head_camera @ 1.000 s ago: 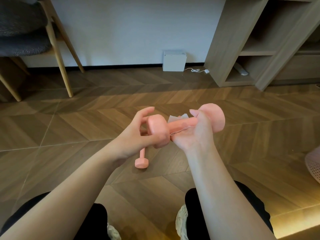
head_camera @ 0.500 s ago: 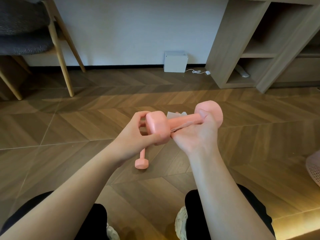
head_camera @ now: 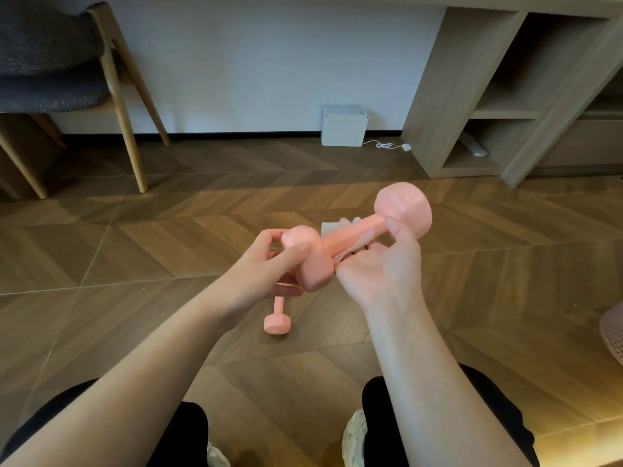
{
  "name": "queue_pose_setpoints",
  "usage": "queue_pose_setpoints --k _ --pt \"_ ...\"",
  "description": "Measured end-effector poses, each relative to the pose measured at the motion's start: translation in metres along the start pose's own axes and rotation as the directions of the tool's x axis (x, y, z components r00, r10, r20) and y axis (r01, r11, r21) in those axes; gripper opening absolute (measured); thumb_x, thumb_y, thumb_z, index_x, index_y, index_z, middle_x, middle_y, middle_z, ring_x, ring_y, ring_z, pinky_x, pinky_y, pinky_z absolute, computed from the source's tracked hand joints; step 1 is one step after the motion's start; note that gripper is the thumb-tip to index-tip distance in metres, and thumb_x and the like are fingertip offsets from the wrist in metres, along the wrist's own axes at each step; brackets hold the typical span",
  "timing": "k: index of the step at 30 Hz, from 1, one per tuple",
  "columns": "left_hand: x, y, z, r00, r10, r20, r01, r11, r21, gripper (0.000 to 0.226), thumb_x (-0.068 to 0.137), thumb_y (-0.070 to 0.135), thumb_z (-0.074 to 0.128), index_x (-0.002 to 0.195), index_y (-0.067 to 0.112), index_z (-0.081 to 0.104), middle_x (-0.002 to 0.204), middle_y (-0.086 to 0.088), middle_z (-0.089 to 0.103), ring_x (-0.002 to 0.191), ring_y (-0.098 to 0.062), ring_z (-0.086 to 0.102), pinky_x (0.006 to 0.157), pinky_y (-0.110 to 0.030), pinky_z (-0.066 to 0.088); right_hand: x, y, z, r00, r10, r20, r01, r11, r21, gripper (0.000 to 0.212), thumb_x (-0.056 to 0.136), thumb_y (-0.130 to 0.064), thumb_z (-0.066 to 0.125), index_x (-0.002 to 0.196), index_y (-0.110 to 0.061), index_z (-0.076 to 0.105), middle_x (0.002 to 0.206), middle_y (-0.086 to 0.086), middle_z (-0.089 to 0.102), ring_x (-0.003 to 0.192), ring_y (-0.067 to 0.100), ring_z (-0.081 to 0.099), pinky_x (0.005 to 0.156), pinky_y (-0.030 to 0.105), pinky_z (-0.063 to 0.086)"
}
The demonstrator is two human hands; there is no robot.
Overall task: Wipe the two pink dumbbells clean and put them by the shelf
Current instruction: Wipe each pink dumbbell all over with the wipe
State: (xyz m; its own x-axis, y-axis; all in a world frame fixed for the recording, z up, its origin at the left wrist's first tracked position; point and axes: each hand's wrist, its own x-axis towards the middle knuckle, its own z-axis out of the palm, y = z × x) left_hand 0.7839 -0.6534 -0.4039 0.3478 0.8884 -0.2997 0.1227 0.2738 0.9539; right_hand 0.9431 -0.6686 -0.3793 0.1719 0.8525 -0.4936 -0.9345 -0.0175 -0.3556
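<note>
Currently wiping one dumbbell, in front of the shelf (head_camera: 435, 96).
Shelf's bottom compartment is holding one small pale item (head_camera: 477, 150). Held dumbbell (head_camera: 354, 232) is angling up, far head pointing shelfward. Left hand (head_camera: 266, 264) is gripping its near head; right hand (head_camera: 381, 267) is clasping the handle from below through a white wipe (head_camera: 328, 227). Second dumbbell (head_camera: 277, 323) is lying on the floor, farther from the shelf.

A dumbbell (head_camera: 350, 235) sits above the floor (head_camera: 135, 251) between the left hand (head_camera: 266, 267), at its near end, and the right hand (head_camera: 381, 267), under its bar. A second dumbbell (head_camera: 277, 323) lies on the floor below the left hand. By the far wall (head_camera: 253, 62) stand a chair (head_camera: 67, 62) left, a box (head_camera: 343, 126) midway, a shelf (head_camera: 438, 96) right.
</note>
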Motion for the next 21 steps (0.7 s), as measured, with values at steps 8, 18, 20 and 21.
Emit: queue_pose_setpoints --k 8,18,20,21 --pt "-0.002 0.003 0.003 0.993 0.091 -0.076 -0.099 0.990 -0.097 0.026 0.098 0.032 0.057 0.122 0.025 0.049 0.117 -0.005 0.064 0.105 -0.025 0.069 0.082 -0.039 0.061 -0.008 0.001 0.004 0.995 -0.008 0.104 0.011 1.000 -0.028 0.031 0.089 -0.003 0.040 0.111 -0.005 0.061 0.113 0.018 0.064 0.117 0.035 0.059 0.111 0.048 0.039" --pt "-0.004 -0.001 0.006 0.990 0.134 -0.035 -0.138 0.978 -0.156 0.051 0.080 0.041 0.063 0.126 0.022 0.051 0.123 -0.007 0.064 0.109 -0.021 0.068 0.086 -0.043 0.060 -0.004 -0.004 0.010 0.988 -0.004 0.152 0.014 0.998 -0.066 0.030 0.086 0.004 0.034 0.106 -0.007 0.053 0.098 0.013 0.058 0.093 0.026 0.069 0.092 0.040 0.052" --pt "-0.003 -0.003 0.006 0.985 0.166 -0.046 -0.169 0.983 -0.070 0.050 0.078 0.040 0.066 0.124 0.029 0.051 0.126 -0.002 0.061 0.107 -0.012 0.067 0.086 -0.039 0.060 0.001 -0.005 0.006 0.991 0.010 0.135 -0.006 1.000 -0.031 0.026 0.088 0.001 0.037 0.111 -0.006 0.048 0.105 0.013 0.048 0.103 0.026 0.058 0.104 0.037 0.042" --pt "-0.002 -0.004 0.006 0.979 0.200 -0.049 -0.200 0.980 0.002 0.053 0.077 0.040 0.068 0.126 0.031 0.050 0.128 0.002 0.059 0.107 -0.006 0.066 0.088 -0.037 0.059 0.003 -0.004 0.003 0.990 0.011 0.139 -0.005 0.999 -0.037 0.020 0.088 -0.001 0.037 0.106 -0.005 0.045 0.100 0.012 0.044 0.098 0.025 0.052 0.099 0.031 0.043"
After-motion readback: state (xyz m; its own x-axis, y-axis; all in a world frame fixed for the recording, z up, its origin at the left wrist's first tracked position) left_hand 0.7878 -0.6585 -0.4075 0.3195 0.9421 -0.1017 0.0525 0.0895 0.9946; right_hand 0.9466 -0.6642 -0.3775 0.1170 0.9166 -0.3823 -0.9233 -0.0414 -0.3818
